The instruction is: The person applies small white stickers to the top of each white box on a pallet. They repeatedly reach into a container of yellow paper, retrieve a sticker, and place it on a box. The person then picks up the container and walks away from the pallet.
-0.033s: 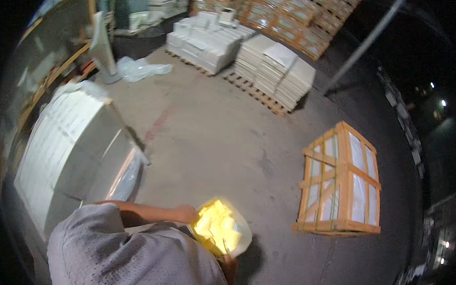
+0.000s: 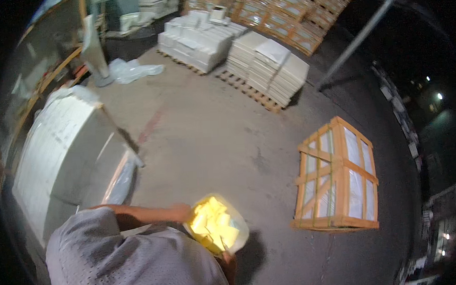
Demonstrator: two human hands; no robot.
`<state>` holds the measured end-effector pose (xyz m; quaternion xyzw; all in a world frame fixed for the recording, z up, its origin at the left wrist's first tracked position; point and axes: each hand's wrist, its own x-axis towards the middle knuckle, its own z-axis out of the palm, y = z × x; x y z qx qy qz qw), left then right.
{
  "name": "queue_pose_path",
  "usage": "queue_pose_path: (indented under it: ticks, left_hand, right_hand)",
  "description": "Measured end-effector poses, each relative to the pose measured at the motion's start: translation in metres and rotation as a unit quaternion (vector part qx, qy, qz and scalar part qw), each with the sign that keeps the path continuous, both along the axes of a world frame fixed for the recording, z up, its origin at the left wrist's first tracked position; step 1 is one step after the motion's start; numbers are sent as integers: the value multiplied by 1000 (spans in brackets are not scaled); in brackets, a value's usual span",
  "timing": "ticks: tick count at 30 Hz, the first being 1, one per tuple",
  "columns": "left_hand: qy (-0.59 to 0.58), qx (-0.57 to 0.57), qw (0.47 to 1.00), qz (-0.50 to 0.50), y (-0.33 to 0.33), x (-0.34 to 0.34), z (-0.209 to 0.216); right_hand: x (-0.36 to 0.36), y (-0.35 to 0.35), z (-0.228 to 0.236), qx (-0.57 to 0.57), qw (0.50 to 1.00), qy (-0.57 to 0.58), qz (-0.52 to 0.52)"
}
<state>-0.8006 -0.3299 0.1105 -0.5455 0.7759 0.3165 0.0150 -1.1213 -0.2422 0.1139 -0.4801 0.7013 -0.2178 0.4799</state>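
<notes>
In front of my body I carry a pale tub filled with bright yellow flat pieces. My left hand is closed at the tub's left rim, its arm stretched across from the left. At the near rim, my right hand grips the tub, partly hidden by my grey shirt. The finger detail of both hands is blurred. Below the tub, a dark shadow falls on the concrete floor.
A wooden crate with white-wrapped contents stands to the right. Large white slabs lean at the left. Beyond are palletised white stacks, crumpled plastic sheeting, stacked crates and a slanting metal pole.
The surroundings have shifted slightly leftward in view. Both hands remain on the tub, which keeps nearly the same place before my body.
</notes>
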Motion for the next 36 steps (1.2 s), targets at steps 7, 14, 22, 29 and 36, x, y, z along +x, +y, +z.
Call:
queue_pose_path:
  ticks: [7, 14, 22, 29, 36]
  left_hand:
    - [7, -45, 969, 242, -128, -37, 42]
    - [114, -70, 961, 240, -321, -72, 41]
    - [242, 3, 962, 125, -581, -116, 109]
    - [85, -68, 987, 116, -764, -170, 76]
    - [63, 16, 959, 274, -921, -220, 78]
  right_hand:
    - [-44, -218, 14, 110, 968, 166, 151]
    - [-96, -400, -22, 69, 982, 127, 118]
    - [-183, -559, -60, -137, 975, 65, 160]
    - [-210, -729, -87, -69, 996, 42, 48]
    - [-267, -943, -50, -269, 897, 171, 305]
